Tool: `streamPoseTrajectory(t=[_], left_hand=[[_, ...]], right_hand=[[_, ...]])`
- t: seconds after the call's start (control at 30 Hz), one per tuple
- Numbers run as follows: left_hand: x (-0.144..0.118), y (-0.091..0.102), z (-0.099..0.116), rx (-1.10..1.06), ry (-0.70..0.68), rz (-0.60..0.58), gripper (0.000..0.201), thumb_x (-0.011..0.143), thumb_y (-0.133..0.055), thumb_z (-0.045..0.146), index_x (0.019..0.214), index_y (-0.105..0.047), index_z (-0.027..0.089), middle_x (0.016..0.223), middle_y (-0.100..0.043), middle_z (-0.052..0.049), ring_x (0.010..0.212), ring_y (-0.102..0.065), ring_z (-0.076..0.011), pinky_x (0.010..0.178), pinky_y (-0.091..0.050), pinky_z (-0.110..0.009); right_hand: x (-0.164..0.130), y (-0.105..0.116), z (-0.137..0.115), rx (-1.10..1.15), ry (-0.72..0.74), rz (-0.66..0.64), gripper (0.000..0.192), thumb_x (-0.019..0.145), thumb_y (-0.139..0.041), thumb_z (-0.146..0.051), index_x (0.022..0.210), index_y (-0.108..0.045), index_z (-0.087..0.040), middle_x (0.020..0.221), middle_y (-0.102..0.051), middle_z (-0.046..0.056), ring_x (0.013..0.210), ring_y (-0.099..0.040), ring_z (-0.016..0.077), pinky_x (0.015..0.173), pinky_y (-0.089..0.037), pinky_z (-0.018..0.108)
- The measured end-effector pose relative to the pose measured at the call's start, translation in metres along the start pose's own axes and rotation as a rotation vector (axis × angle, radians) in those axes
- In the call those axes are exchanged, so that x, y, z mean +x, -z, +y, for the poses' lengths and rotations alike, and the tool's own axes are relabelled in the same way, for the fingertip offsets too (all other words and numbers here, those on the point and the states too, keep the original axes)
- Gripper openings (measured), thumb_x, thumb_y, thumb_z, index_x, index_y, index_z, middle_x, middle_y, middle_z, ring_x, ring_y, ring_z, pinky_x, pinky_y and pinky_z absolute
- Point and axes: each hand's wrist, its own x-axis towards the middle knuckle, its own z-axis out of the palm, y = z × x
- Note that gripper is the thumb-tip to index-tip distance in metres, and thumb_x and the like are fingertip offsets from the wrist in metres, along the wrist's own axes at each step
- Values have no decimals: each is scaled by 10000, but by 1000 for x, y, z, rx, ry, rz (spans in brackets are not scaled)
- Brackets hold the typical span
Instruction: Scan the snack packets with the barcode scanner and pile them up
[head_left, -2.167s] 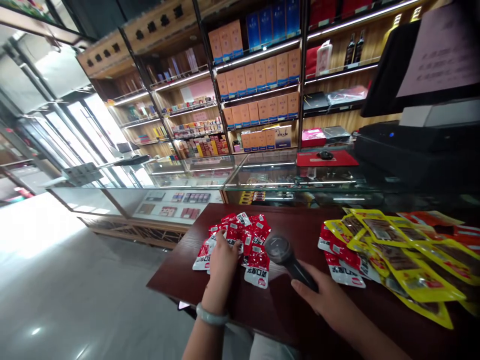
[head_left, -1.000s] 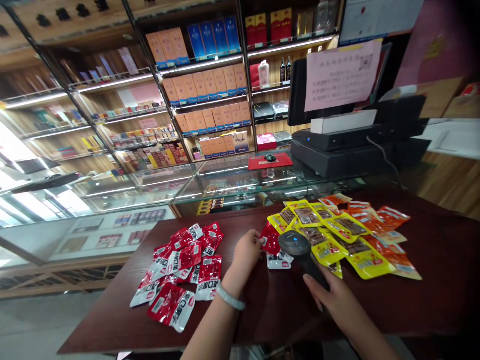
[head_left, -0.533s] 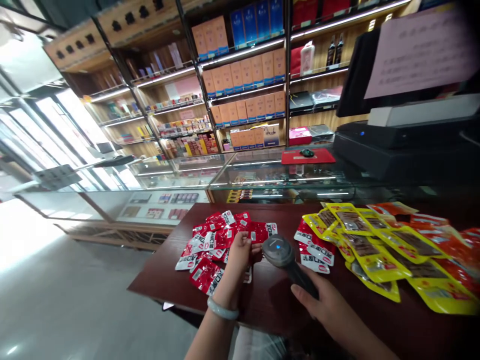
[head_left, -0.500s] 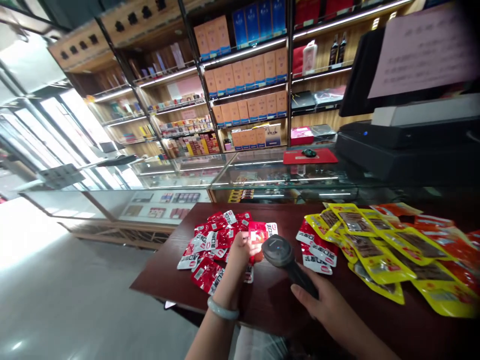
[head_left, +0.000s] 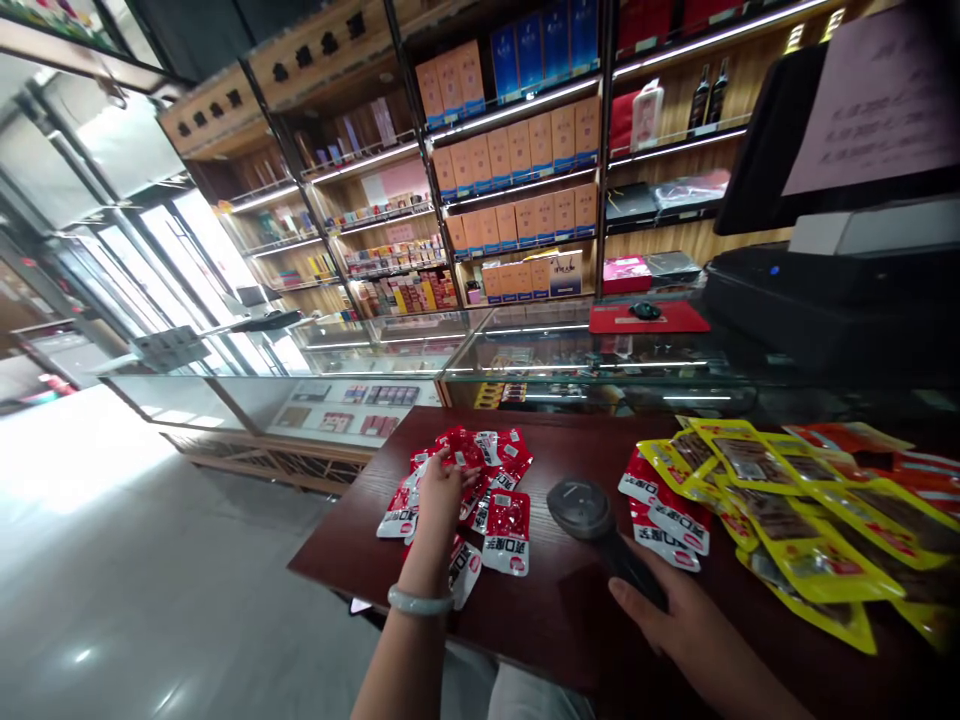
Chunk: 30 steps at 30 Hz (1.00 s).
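Observation:
My left hand (head_left: 441, 492), with a pale bangle (head_left: 420, 601) on its wrist, is over a loose pile of red-and-white snack packets (head_left: 507, 530). Its fingers are spread, and no packet shows in its grasp; whether the fingertips touch the pile I cannot tell. My right hand (head_left: 675, 610) is wrapped round the handle of a black barcode scanner (head_left: 585, 512), whose head points forward and left above the bare tabletop. Just right of the scanner lie several more red-and-white packets (head_left: 667, 515), partly overlapping.
Yellow snack packets (head_left: 787, 515) and orange packets (head_left: 851, 437) cover the right side of the dark wooden table (head_left: 345, 545). Beyond it stand a glass display counter (head_left: 525, 345), a mouse (head_left: 644, 311) on a red mat, and a black monitor (head_left: 772, 140). Stocked shelves line the back.
My left hand has let go of a red-and-white packet that was before the scanner and moved left over the pile. My right hand keeps the scanner. The view has shifted left.

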Motion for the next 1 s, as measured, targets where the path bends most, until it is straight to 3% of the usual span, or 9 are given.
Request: streamPoseTrajectory(t=[0.13, 0.3, 0.37, 0.47, 0.57, 0.67, 0.8, 0.87, 1.0], left_hand=[[-6, 13, -1, 237, -99, 45, 456, 860, -518, 108, 1307, -448, 162, 999, -657, -77, 743, -714, -171, 769, -600, -387], [-29, -2, 9, 680, -598, 290, 590, 833, -605, 305, 1380, -445, 151, 1334, -548, -169, 1247, -537, -313, 1085, -404, -533], [-42, -25, 9, 705, -678, 180, 588, 846, -587, 340, 1388, -448, 160, 1365, -533, -162, 1211, -555, -294, 1063, -428, -498], [-67, -74, -1, 744, -646, -222, 489, 869, -552, 323, 1334, -518, 177, 1302, -591, -134, 956, -654, -213, 915, -522, -396], [-86, -126, -14, 889, -600, -494, 405, 869, -566, 286, 1258, -603, 179, 1227, -651, -118, 991, -654, -203, 944, -491, -340], [-92, -172, -20, 1110, -581, -547, 367, 882, -584, 355, 1167, -649, 135, 1148, -674, -151, 1080, -633, -255, 953, -467, -346], [-89, -213, -21, 1327, -579, -441, 510, 866, -601, 512, 1096, -648, 60, 1128, -644, -216, 1077, -626, -310, 921, -469, -369], [-89, -224, -21, 1352, -571, -407, 560, 834, -637, 538, 1106, -638, 49, 1142, -629, -230, 1093, -617, -325, 908, -473, -372], [-93, -228, -23, 1371, -555, -495, 507, 811, -674, 518, 1050, -649, 72, 1127, -640, -230, 1088, -627, -328, 877, -479, -365]], right_hand=[[-6, 3, -1, 0, -3, 45, 516, 888, -621, -469, 1322, -590, -192, 1379, -636, 131, 1300, -547, 316, 1114, -399, 430], [-15, 7, -4, 25, 22, 80, 505, 874, -657, -447, 1313, -617, -201, 1328, -679, 107, 1245, -596, 313, 1082, -432, 422], [-21, 13, -3, 46, 23, 97, 511, 876, -658, -450, 1318, -616, -198, 1306, -694, 103, 1214, -619, 303, 1069, -448, 412], [-31, 26, 4, 53, -11, 154, 524, 876, -653, -455, 1317, -616, -174, 1278, -708, 114, 1204, -627, 307, 1064, -456, 416], [-42, 43, 14, 32, -53, 255, 552, 867, -649, -471, 1323, -612, -163, 1319, -683, 130, 1247, -597, 322, 1097, -426, 443], [-50, 59, 22, 32, -47, 337, 561, 869, -633, -485, 1337, -604, -178, 1402, -622, 127, 1351, -502, 311, 1145, -369, 447], [-56, 71, 26, 28, -52, 403, 570, 866, -627, -491, 1348, -598, -190, 1441, -586, 126, 1407, -430, 300, 1177, -311, 462], [-58, 73, 27, 30, -58, 404, 564, 873, -619, -485, 1351, -596, -188, 1443, -584, 123, 1401, -439, 302, 1179, -309, 459], [-59, 73, 27, 21, -44, 416, 532, 864, -626, -480, 1314, -633, -196, 1422, -605, 122, 1365, -485, 317, 1168, -331, 460]])
